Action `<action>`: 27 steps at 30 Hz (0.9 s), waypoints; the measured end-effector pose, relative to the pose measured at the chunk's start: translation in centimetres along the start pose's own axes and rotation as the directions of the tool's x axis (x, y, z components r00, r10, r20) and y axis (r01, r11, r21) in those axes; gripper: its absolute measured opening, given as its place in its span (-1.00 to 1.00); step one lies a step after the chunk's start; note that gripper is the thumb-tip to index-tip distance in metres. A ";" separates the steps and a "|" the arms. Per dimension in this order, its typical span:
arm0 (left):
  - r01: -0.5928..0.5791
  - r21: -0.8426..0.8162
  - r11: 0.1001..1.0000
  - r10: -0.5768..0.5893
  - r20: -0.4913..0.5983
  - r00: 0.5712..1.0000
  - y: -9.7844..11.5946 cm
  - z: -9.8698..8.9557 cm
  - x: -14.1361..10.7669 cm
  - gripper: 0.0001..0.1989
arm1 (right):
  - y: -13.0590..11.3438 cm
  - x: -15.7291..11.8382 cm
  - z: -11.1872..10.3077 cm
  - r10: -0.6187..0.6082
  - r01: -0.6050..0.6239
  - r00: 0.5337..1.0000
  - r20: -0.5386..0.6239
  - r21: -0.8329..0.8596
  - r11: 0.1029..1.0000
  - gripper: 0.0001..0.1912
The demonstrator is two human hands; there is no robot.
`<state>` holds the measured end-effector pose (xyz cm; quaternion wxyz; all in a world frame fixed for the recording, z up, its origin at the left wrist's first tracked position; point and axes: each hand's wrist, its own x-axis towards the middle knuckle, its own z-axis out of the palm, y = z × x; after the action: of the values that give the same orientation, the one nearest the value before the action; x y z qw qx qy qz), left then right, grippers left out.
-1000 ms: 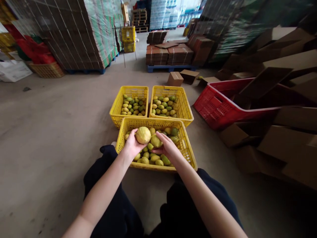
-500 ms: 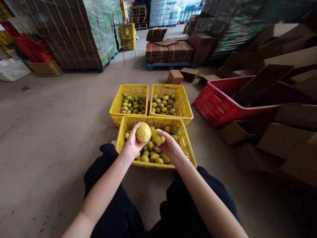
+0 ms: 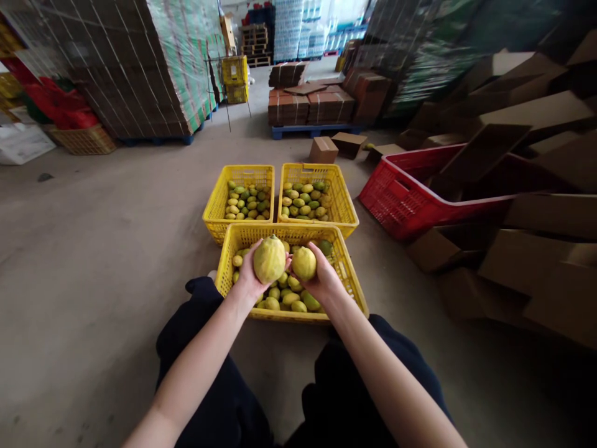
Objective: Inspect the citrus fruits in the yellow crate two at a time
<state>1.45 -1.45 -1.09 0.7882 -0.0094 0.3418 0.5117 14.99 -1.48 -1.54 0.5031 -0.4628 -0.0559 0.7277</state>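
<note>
the left hand [image 3: 250, 276] cups the larger yellow-green fruit [image 3: 270, 259] and the right hand [image 3: 325, 274] the smaller fruit [image 3: 304, 264], both above the near yellow crate [image 3: 289, 315]. each looks firm, fairly weighty and apt to bruise, so a broad hold around the belly suits. their undersides are hidden, and the hands cover part of the piled fruit [image 3: 291, 299].

My bare forearms [image 3: 200, 361] angle forward and converge in front of me. My left hand [image 3: 248, 275] and right hand [image 3: 325, 277] sit side by side, palms tilted inward and upward, each cupped in a grip, thumbs [image 3: 320, 254] raised along the outer sides.
</note>
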 end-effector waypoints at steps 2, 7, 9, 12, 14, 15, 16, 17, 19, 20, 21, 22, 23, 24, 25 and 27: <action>0.038 0.031 0.999 -0.037 -0.037 0.999 -0.2 -0.1 0.1 -0.75 | 0.0 0.2 -0.1 -0.014 0.014 1.000 -0.014 0.012 1.000 -0.74; 0.076 0.109 0.991 -0.075 -0.008 0.997 -0.4 -0.3 0.2 -0.73 | -0.3 -0.2 0.0 0.008 -0.008 0.999 -0.032 0.015 1.000 -0.78; 0.060 0.103 0.993 -0.058 -0.016 0.998 -0.3 -0.3 0.1 -0.73 | -0.5 -0.6 0.1 0.002 -0.001 0.999 -0.032 0.023 1.000 -0.84; 0.073 0.059 0.996 -0.071 -0.033 0.997 -0.1 -0.4 0.1 -0.69 | -0.7 -0.8 0.0 0.027 -0.026 0.999 -0.042 0.017 1.000 -0.82; 0.108 0.015 0.994 -0.107 -0.047 0.993 0.1 -0.6 0.2 -0.63 | -0.8 -0.7 -0.1 0.066 -0.066 0.996 -0.055 0.000 0.998 -0.76; 0.120 -0.005 0.993 -0.120 -0.059 0.991 0.2 -0.7 0.2 -0.60 | -0.7 -0.6 -0.3 0.085 -0.086 0.994 -0.066 -0.010 0.996 -0.74; 0.124 -0.020 0.992 -0.125 -0.072 0.990 0.3 -0.7 0.2 -0.59 | -0.7 -0.5 -0.3 0.095 -0.097 0.992 -0.078 -0.017 0.995 -0.72; 0.119 -0.024 0.993 -0.120 -0.082 0.989 0.4 -0.7 0.2 -0.59 | -0.7 -0.4 -0.4 0.096 -0.098 0.991 -0.092 -0.020 0.995 -0.71; 0.097 -0.001 0.995 -0.097 -0.089 0.991 0.6 -0.6 0.2 -0.62 | -0.5 -0.3 -0.5 0.076 -0.079 0.991 -0.108 -0.022 0.997 -0.74; 0.089 0.016 0.996 -0.088 -0.084 0.993 0.7 -0.5 0.1 -0.64 | -0.5 -0.2 -0.4 0.056 -0.058 0.992 -0.110 -0.020 0.998 -0.78; 0.086 0.032 0.996 -0.083 -0.078 0.993 0.8 -0.4 0.1 -0.65 | -0.4 -0.2 -0.4 0.029 -0.031 0.994 -0.109 -0.017 0.999 -0.83; 0.085 0.045 0.995 -0.082 -0.073 0.994 0.8 -0.3 0.0 -0.66 | -0.4 -0.2 -0.4 0.002 -0.003 0.994 -0.107 -0.013 1.000 -0.87; 0.086 0.051 0.995 -0.083 -0.062 0.995 0.9 -0.3 -0.1 -0.66 | -0.4 -0.2 -0.4 -0.016 0.016 0.995 -0.101 -0.007 1.000 -0.88; 0.081 0.049 0.995 -0.079 -0.044 0.996 0.9 -0.3 -0.1 -0.65 | -0.4 -0.2 -0.4 -0.020 0.020 0.996 -0.092 -0.001 1.000 -0.87; 0.070 0.041 0.997 -0.069 -0.020 0.997 0.9 -0.3 -0.2 -0.63 | -0.4 -0.2 -0.5 -0.006 0.007 0.996 -0.084 0.007 1.000 -0.86; 0.039 0.026 0.999 -0.040 0.034 0.999 0.8 -0.4 -0.2 -0.56 | -0.5 -0.1 -0.6 0.051 -0.050 0.995 -0.082 0.024 0.998 -0.82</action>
<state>0.56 -1.33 -1.01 0.8039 0.0028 0.3344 0.4918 15.75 -1.58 -1.53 0.4914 -0.4883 -0.0154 0.7210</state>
